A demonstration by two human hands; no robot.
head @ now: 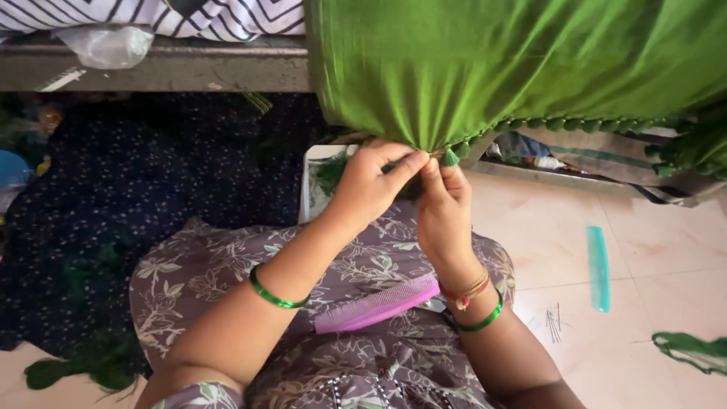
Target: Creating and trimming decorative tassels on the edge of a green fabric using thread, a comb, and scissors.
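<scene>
Both hands meet at the hem of the green cloth [485, 68], grip clenched on it. Left hand [367, 185] pinches the gathered edge with thumb and fingers curled in. Right hand [443, 212] pinches the same spot from the other side, fingertips touching the left ones, just below a small green tassel [451, 157]. More tassels run along the hem to the right. Cloth hangs down from the upper right, over a ledge [151, 68].

Green bangle on each wrist; right wrist also has red and gold thread bands. Pink comb [376, 304] lies on the lap, on the floral purple dress [341, 356], between the forearms. Teal comb [598, 266] lies on the tiled floor [666, 250] to the right, well apart from the hands. A few thin pins [554, 324] on the floor near it. Green thread bundle [693, 350] at the right edge. Dark blue dotted fabric [151, 189] covers the floor at left, with dark green thread [83, 363] on it. Clear plastic bag [106, 44] on the ledge, top left.
</scene>
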